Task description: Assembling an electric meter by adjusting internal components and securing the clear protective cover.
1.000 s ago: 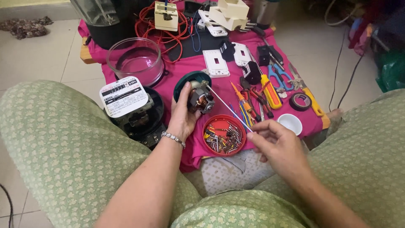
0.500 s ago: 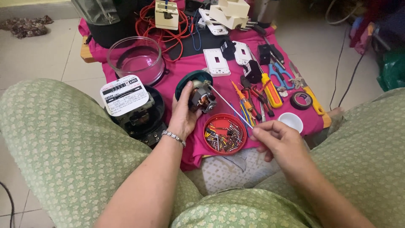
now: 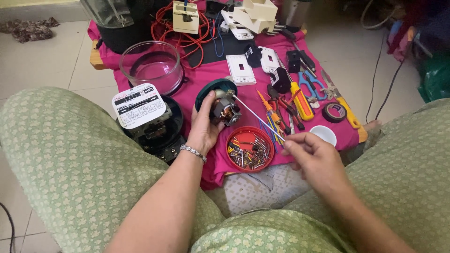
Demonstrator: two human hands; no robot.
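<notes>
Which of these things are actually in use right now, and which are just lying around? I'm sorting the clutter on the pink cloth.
In use:
- small motor, gripped by the left hand
- thin metal rod, pinched by the right hand, its far end at the motor

Lying about:
- red dish of screws
- glass bowl
- electric meter
- screwdrivers
- tape roll
- orange cable

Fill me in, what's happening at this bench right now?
A seated person is working on a small electric motor over a pink cloth. The left hand grips the motor by its dark green housing, copper windings facing up. The right hand pinches the near end of a thin metal rod whose far end reaches the motor. Just below sits a red dish of screws. An electricity meter, a clear glass bowl, screwdrivers and tape lie around.
</notes>
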